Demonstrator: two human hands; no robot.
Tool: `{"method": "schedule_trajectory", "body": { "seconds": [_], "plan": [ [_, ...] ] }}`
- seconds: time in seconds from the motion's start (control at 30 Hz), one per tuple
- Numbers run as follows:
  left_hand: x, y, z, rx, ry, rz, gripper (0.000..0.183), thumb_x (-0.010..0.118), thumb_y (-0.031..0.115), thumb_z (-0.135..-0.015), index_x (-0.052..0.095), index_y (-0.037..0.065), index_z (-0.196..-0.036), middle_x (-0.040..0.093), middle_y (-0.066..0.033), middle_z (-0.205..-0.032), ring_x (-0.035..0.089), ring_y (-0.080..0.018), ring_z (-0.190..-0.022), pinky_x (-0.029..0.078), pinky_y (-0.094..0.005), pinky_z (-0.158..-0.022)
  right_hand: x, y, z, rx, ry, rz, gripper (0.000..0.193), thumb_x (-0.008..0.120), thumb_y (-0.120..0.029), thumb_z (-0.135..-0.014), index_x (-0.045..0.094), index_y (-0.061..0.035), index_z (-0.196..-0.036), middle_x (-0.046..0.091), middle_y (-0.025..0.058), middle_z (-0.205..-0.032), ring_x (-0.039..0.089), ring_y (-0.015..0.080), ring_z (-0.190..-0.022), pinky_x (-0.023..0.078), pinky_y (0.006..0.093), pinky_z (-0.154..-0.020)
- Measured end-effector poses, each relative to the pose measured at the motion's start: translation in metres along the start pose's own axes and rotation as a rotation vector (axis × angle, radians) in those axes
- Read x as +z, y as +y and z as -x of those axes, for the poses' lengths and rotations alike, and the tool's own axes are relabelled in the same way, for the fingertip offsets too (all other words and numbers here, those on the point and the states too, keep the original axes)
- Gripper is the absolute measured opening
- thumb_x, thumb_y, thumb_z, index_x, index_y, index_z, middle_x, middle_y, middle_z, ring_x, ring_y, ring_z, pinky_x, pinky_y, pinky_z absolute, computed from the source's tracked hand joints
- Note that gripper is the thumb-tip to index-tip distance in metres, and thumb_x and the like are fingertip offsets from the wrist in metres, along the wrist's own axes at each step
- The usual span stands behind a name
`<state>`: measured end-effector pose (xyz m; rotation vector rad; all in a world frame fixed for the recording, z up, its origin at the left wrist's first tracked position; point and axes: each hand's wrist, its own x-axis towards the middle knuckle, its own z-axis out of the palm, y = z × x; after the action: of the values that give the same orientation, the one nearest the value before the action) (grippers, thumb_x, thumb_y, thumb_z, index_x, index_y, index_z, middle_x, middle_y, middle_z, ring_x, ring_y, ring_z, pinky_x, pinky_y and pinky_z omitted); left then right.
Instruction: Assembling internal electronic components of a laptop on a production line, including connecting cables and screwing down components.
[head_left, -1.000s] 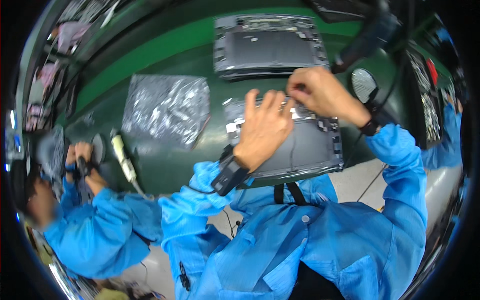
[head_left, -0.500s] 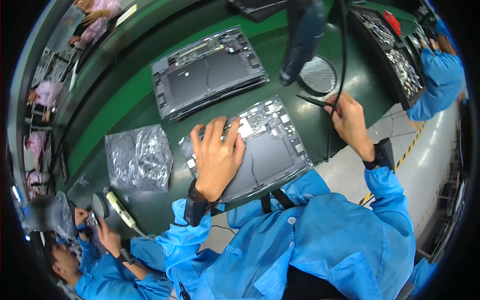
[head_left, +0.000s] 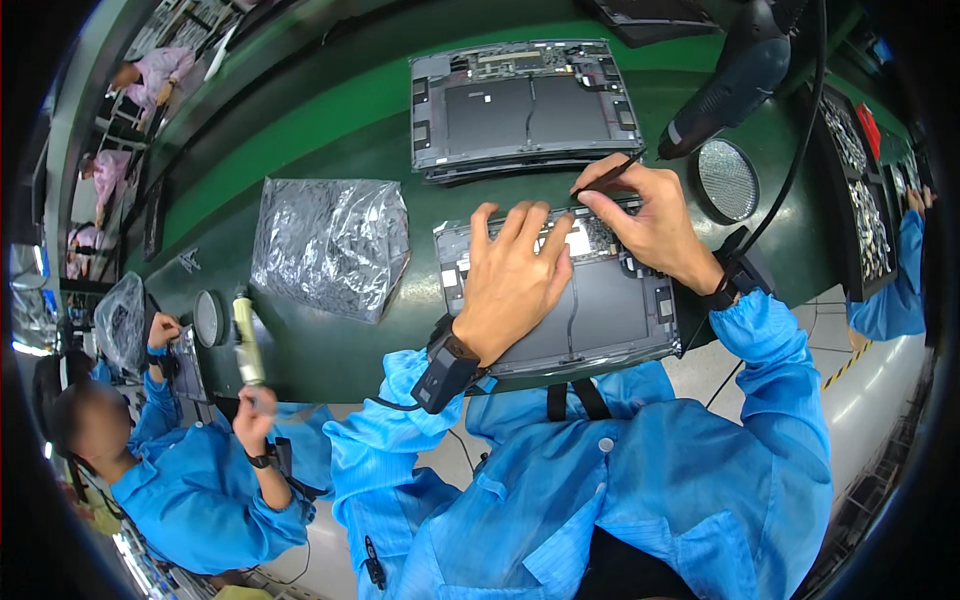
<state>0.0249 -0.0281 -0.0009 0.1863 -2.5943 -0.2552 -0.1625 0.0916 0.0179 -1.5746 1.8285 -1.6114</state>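
Note:
An opened laptop base (head_left: 620,310), grey with a circuit board along its far side, lies on the green bench in front of me. My left hand (head_left: 515,275) rests on its left part, fingers spread, nothing in it. Over the board's middle, my right hand (head_left: 655,220) pinches slim black tweezers (head_left: 612,175); their pointed end sticks out up and to the right. What the right fingertips touch on the board is hidden. Just beyond lies a stack of similar laptop bases (head_left: 480,118).
A dark handheld tool (head_left: 730,85) hangs at far right beside a round dish (head_left: 727,180) and a black cable. Trays of small metal parts (head_left: 868,225) stand rightmost. Left are a plastic-wrapped bundle (head_left: 330,245) and a co-worker's hand (head_left: 252,415) at a pale electric screwdriver (head_left: 245,335).
My right hand has come left from beside the bench edge to over the circuit board, with the tweezers. The left hand stays on the laptop base. The view has shifted; a co-worker has grasped the screwdriver.

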Motion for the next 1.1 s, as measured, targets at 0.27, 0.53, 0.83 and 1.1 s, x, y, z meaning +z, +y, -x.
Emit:
{"method": "schedule_trajectory", "body": {
  "seconds": [0.27, 0.53, 0.83, 1.1],
  "plan": [
    [0.0031, -0.0015, 0.0013, -0.016, 0.020, -0.010, 0.035, 0.077, 0.015, -0.092, 0.074, 0.009, -0.126, 0.067, -0.0117, -0.122, 0.067, -0.0289, -0.117, 0.043, -0.0592, -0.108, 0.0072, 0.0085, 0.0021, 0.038, -0.057, 0.050, 0.014, 0.075, 0.005, -0.097, 0.072, 0.0060, -0.111, 0.081, 0.0147, -0.098, 0.083, 0.0273, -0.094, 0.065, 0.0349, -0.084],
    [0.0043, -0.0006, 0.0028, -0.020, 0.019, -0.009, 0.037, 0.078, 0.017, -0.093, 0.073, 0.009, -0.128, 0.067, -0.0114, -0.123, 0.067, -0.0283, -0.118, 0.043, -0.0600, -0.109, 0.0071, 0.0077, 0.0016, -0.001, -0.082, 0.091, 0.011, 0.074, 0.008, -0.094, 0.076, 0.0066, -0.105, 0.079, 0.0135, -0.097, 0.081, 0.0288, -0.088, 0.063, 0.0340, -0.079],
    [0.0054, -0.0019, 0.0042, -0.028, -0.002, -0.011, 0.037, 0.077, 0.019, -0.093, 0.073, 0.009, -0.128, 0.067, -0.0117, -0.125, 0.066, -0.0284, -0.119, 0.042, -0.0609, -0.110, 0.0067, 0.0048, 0.0011, -0.061, -0.125, 0.207, 0.011, 0.074, 0.006, -0.094, 0.077, 0.0049, -0.105, 0.078, 0.0150, -0.097, 0.080, 0.0331, -0.087, 0.061, 0.0358, -0.076],
    [0.0066, -0.0004, 0.0040, -0.036, -0.003, 0.019, 0.034, 0.078, 0.019, -0.094, 0.074, 0.009, -0.126, 0.068, -0.0123, -0.126, 0.067, -0.0284, -0.121, 0.040, -0.0609, -0.112, 0.0025, 0.0025, 0.0048, -0.068, -0.122, 0.225, 0.011, 0.075, 0.005, -0.094, 0.075, 0.0044, -0.105, 0.078, 0.0193, -0.100, 0.079, 0.0354, -0.091, 0.060, 0.0369, -0.078]
  ]
}}
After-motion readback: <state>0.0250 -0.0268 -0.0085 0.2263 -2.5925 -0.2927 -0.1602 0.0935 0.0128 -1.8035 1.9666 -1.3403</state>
